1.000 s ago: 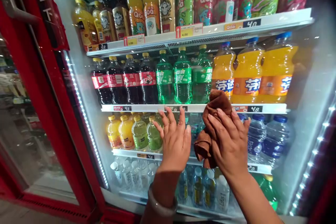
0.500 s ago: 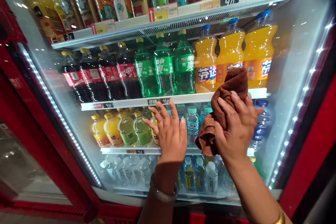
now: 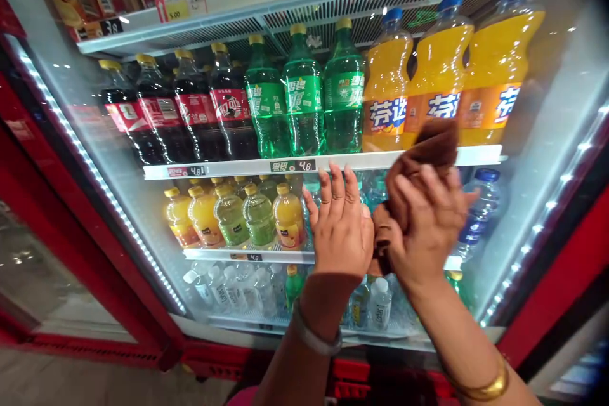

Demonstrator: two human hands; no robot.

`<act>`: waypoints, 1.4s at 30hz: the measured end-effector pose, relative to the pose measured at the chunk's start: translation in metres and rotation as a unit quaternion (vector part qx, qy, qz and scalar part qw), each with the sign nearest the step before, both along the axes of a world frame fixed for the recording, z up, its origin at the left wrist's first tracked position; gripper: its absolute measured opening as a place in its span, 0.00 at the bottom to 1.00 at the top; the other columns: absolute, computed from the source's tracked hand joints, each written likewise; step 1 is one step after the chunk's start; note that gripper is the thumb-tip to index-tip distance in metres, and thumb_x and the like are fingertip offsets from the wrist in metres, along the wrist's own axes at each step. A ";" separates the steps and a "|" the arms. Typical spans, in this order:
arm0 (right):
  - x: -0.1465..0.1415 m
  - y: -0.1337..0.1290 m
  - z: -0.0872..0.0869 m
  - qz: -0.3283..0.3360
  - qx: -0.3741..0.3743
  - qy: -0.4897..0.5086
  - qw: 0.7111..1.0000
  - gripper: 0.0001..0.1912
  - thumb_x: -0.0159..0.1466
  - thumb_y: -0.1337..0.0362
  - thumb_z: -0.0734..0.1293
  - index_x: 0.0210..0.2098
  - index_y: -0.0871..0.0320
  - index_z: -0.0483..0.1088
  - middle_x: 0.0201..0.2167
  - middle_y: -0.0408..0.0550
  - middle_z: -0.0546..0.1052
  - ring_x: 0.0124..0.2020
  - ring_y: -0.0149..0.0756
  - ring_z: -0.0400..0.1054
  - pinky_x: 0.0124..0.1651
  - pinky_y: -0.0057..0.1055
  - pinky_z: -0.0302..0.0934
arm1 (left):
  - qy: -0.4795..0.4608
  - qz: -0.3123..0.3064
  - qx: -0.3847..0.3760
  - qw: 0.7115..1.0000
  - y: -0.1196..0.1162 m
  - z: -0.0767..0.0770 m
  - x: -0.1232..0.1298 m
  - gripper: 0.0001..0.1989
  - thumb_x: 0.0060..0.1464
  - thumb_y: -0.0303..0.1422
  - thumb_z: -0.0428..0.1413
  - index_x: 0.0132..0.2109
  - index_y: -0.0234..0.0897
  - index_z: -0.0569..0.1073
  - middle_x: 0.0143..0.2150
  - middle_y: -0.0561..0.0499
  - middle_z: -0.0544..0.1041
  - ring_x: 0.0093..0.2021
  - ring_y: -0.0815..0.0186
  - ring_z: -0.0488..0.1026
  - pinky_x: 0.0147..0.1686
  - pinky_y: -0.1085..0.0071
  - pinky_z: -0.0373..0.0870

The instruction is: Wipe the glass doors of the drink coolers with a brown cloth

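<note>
A brown cloth, bunched and a little blurred, is held against the glass front of a drinks cooler by my right hand. The fingers of that hand press over its lower part. Just to the left, my left hand has its fingers raised and somewhat apart, with nothing in it. It is in front of the shelf edge and hides some bottles of the row below. Behind the cloth stand orange soda bottles with blue caps.
Green bottles and dark cola bottles stand left of the orange ones. Juice bottles and clear bottles fill lower shelves. Red door frames flank the glass, with light strips inside.
My left hand has moved right, closer to my right hand. The cloth has shifted and changed shape under my right hand. The view has come nearer to the shelves.
</note>
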State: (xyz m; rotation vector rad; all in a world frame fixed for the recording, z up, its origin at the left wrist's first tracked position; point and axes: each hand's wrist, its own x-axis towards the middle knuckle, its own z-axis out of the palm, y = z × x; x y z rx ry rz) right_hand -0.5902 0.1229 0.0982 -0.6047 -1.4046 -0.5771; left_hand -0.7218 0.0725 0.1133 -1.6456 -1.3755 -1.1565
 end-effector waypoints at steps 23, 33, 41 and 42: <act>0.050 0.018 -0.007 -0.027 0.000 0.063 0.998 0.24 0.66 0.58 0.70 0.62 0.49 0.73 0.68 0.53 0.69 0.73 0.59 0.57 0.75 0.66 0.46 | 0.096 -0.066 -0.079 0.990 0.000 -0.003 0.022 0.43 0.65 0.28 0.49 0.79 0.34 0.37 0.81 0.44 0.42 0.81 0.53 0.33 0.78 0.38 0.33; 0.089 0.039 -0.017 -0.012 0.106 -0.109 0.988 0.21 0.64 0.61 0.70 0.57 0.45 0.76 0.59 0.47 0.77 0.66 0.53 0.67 0.74 0.60 0.51 | 0.107 -0.084 -0.104 0.985 -0.008 0.002 0.017 0.42 0.62 0.26 0.49 0.79 0.31 0.42 0.82 0.45 0.40 0.81 0.56 0.28 0.78 0.42 0.31; 0.052 0.014 -0.030 -0.041 -0.018 -0.020 0.999 0.28 0.68 0.59 0.67 0.66 0.52 0.68 0.71 0.56 0.66 0.76 0.57 0.51 0.77 0.62 0.44 | 0.061 -0.088 -0.082 0.991 -0.002 -0.006 0.031 0.45 0.63 0.26 0.47 0.79 0.36 0.31 0.82 0.46 0.41 0.81 0.51 0.32 0.77 0.34 0.31; 0.045 0.009 -0.036 -0.034 -0.006 -0.063 0.997 0.26 0.69 0.60 0.66 0.66 0.52 0.68 0.68 0.55 0.69 0.76 0.54 0.51 0.78 0.60 0.42 | 0.060 -0.090 -0.079 0.991 -0.001 -0.008 0.033 0.46 0.63 0.25 0.47 0.79 0.36 0.30 0.82 0.46 0.40 0.81 0.51 0.32 0.76 0.33 0.30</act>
